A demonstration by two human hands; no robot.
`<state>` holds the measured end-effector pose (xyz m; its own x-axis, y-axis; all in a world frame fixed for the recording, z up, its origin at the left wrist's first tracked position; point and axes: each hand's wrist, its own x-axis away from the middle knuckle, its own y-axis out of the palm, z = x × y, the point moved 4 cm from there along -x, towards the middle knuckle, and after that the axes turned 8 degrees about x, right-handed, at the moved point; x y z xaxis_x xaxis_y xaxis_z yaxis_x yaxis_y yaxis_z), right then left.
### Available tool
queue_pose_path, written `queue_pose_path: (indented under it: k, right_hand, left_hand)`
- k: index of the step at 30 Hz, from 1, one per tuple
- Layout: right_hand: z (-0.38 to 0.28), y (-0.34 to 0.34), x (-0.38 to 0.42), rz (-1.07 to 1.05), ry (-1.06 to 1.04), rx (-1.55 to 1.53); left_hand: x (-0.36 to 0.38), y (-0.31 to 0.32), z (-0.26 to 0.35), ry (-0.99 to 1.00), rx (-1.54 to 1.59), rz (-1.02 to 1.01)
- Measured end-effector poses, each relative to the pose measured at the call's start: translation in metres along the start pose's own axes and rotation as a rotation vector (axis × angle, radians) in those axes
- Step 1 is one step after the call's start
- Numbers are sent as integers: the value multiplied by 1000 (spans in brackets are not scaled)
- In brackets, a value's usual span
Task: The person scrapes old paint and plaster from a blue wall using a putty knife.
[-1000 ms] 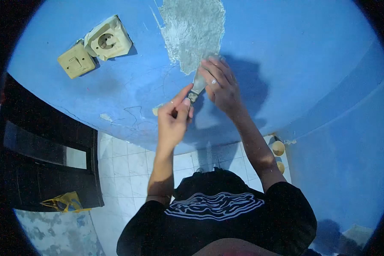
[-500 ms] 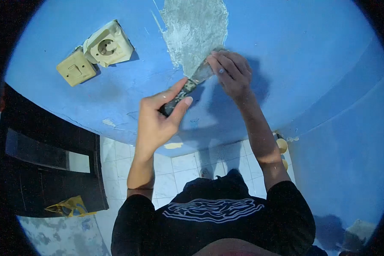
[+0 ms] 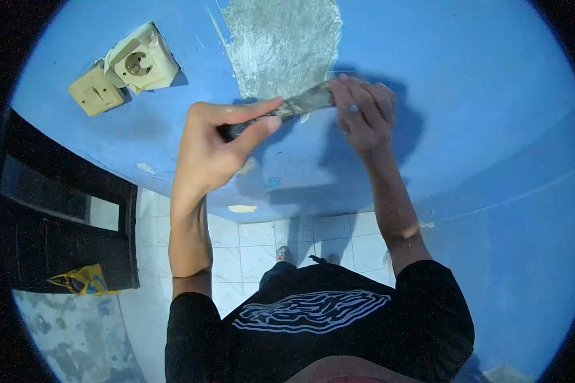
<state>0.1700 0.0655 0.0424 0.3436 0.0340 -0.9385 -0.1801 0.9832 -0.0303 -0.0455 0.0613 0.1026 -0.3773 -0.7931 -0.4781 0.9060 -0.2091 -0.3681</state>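
Note:
A putty knife (image 3: 308, 102) with a dark, stained handle and a smeared grey blade is stretched nearly level between my hands. My left hand (image 3: 214, 143) is closed round the handle, thumb and forefinger lying along it. At the blade end, the curled fingers of my right hand (image 3: 367, 118) grip the metal and hide its tip. Just behind the knife, a rough grey patch of filler (image 3: 281, 48) covers part of the blue wall (image 3: 428, 57). The blade is slightly blurred and overlaps the patch's lower edge in this view.
A cream socket (image 3: 140, 60) and a light switch (image 3: 96, 92) hang tilted on the wall at upper left. Dark wooden furniture (image 3: 35, 249) stands at the left, with a yellow plastic bag (image 3: 86, 279) on it. White floor tiles (image 3: 257, 262) lie below.
The putty knife has turned from a steep slant to nearly level. My left hand has moved left and up, my right hand slightly right. The whole view has shifted a little.

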Motion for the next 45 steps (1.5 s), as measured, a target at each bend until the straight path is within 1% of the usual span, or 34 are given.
queue_pose_path:
  k: [4,6,7,8,9,10,11,12,13,14,16,17,18,19,20,21,22,23,24,25,26,27,28,29,31,32,33,35,37,39,41,43,44,45]
  right_hand:
    - [-4,4,-2,13,13,-54]
    - [-15,16,0,159,3,-308]
    - [-13,11,4,151,5,-314]
    - [-7,6,7,130,110,-406]
    - [3,2,9,123,158,-447]
    - [13,-2,12,118,206,-488]
    - [34,-14,18,44,167,-235]
    - [47,-18,18,-12,124,24]
    - [52,-16,13,0,134,44]
    - [54,-18,10,-6,156,29]
    - [50,-20,10,-14,159,15]
    - [38,-14,11,0,150,-75]
    - [29,-11,12,8,147,-169]
    - [23,-12,10,4,156,-170]
    - [16,-12,6,-34,158,-186]
    - [15,-11,3,-67,145,-204]
    - [29,-6,10,-64,132,-201]
    - [52,-6,26,11,75,-61]
    - [68,-15,39,70,16,64]
    - [80,-27,41,59,-4,47]
    - [95,-32,35,45,46,33]
    - [103,-30,28,40,117,32]
    - [103,-31,26,39,136,44]
    - [102,-32,22,38,166,-17]
    - [91,-30,20,28,181,-95]
    - [77,-24,18,24,152,-113]
    - [69,-24,20,21,131,-128]
    - [78,-20,22,15,86,-141]
    - [87,-18,20,59,-25,-135]
    - [93,-18,16,27,-10,-172]
    - [92,-19,13,37,-4,-205]
    - [82,-19,25,36,9,-121]
    - [72,-27,23,36,7,-131]
    - [59,-37,20,-27,38,-35]
  left_hand:
    - [10,-3,-5,-117,-3,29]
    - [16,-18,5,-18,-59,96]
    - [14,-14,7,-28,-57,98]
    - [10,-10,7,-90,3,63]
    - [1,-6,9,-140,62,30]
    - [-12,18,14,-155,-64,-55]
    - [-18,32,10,-161,-48,-44]
    - [-25,43,6,-103,-17,-49]
    - [-29,46,9,-65,-15,-86]
    - [-34,49,13,-28,-11,-124]
    - [-23,43,20,-80,-58,-81]
    - [-16,39,22,-93,-70,-56]
    - [-6,26,22,-58,-62,-4]
    - [0,19,22,-31,-59,39]
    - [2,21,21,-42,-63,28]
    - [2,23,23,-9,-29,23]
    - [-1,26,24,37,10,25]
    - [-13,38,20,42,22,34]
    - [-29,63,15,68,-32,-49]
    - [-37,82,14,99,-89,-126]
    - [-43,88,19,120,-95,-111]
    - [-49,89,24,135,-32,-98]
    - [-45,90,27,119,9,-110]
    - [-40,92,30,103,50,-122]
    - [-28,81,31,-68,-36,-50]
    - [-19,74,29,21,-42,12]
    - [-16,76,27,12,-46,11]
    - [-12,75,28,6,32,74]
    - [-13,80,43,-9,18,85]
    - [-13,76,47,-26,65,185]
    - [-12,74,40,29,94,181]
    - [-7,78,23,-79,6,26]
    - [1,83,13,-40,20,36]
    - [14,86,5,-53,21,42]
